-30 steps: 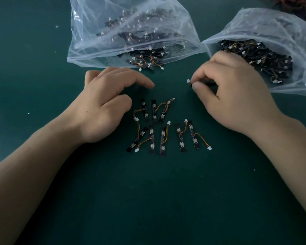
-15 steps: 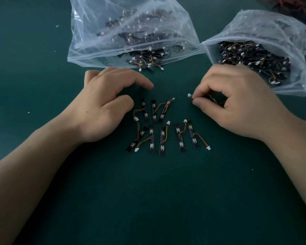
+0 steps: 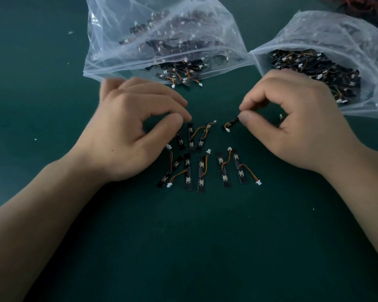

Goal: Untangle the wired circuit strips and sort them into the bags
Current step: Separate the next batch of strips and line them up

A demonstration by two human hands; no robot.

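Observation:
Several black circuit strips (image 3: pixel 202 168) with orange wires and white plugs lie in two rows on the green table between my hands. My right hand (image 3: pixel 292 125) pinches one wired strip (image 3: pixel 230 124) between thumb and forefinger, just right of the upper row. My left hand (image 3: pixel 131 127) hovers over the rows' left end, its thumb and forefinger curled close together above a strip (image 3: pixel 180 138); whether they touch it is unclear. Two clear plastic bags hold more strips: one (image 3: pixel 162 35) at the back centre, one (image 3: pixel 327 53) at the back right.
Loose strips (image 3: pixel 179 76) spill from the mouth of the centre bag just beyond my left hand. A tangle of red and dark wires (image 3: pixel 362 5) lies at the far right corner. Bare green table (image 3: pixel 183 247) stretches toward me.
My right hand has moved from the right bag's mouth down and left toward the laid-out rows, carrying the strip. My left thumb and forefinger have curled down toward the upper row.

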